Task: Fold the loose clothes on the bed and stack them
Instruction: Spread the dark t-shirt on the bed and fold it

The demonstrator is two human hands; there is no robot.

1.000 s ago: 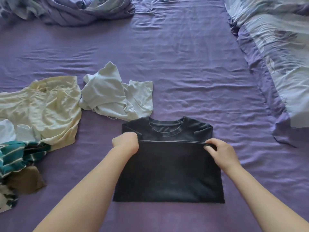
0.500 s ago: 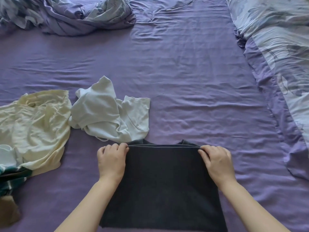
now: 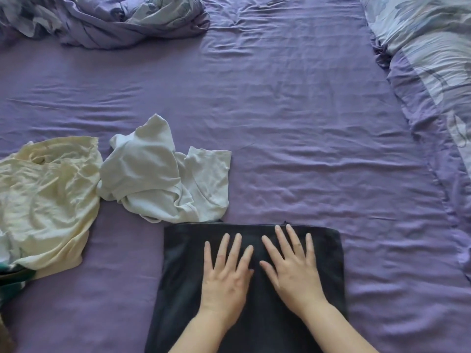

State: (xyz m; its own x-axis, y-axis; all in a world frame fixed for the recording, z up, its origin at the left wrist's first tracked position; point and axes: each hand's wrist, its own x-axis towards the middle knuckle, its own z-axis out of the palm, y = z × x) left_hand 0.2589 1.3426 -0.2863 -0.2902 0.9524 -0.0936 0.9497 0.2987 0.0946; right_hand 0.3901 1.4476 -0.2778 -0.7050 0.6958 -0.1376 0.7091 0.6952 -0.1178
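Your left hand (image 3: 224,281) and your right hand (image 3: 293,271) both lie flat, palms down and fingers straight and spread, on the folded dark charcoal knit shirt (image 3: 183,276), side by side near its middle with the thumbs close together but not touching. Neither hand grips anything; the fingers (image 3: 283,238) of your right hand reach almost to the shirt's far folded edge, while your left hand sits a little nearer to you. The shirt lies as a neat rectangle on the wrinkled purple bed sheet (image 3: 305,136), right in front of you, its near end running out of the bottom of the view under your forearms. Just beyond its far left corner lies a crumpled white cotton garment (image 3: 158,174), unfolded, whose nearest hem touches or barely overlaps the dark shirt's edge; you cannot tell which. Touching that white piece on its left is a rumpled pale yellow garment (image 3: 46,200), also unfolded, spreading to the left edge of the view. A bit of green-and-white striped fabric (image 3: 15,278) peeks out beneath the yellow one at the far left. A bunched purple floral duvet (image 3: 127,19) lies at the top left of the bed, and another length of the same patterned bedding (image 3: 433,59) runs down the right side.
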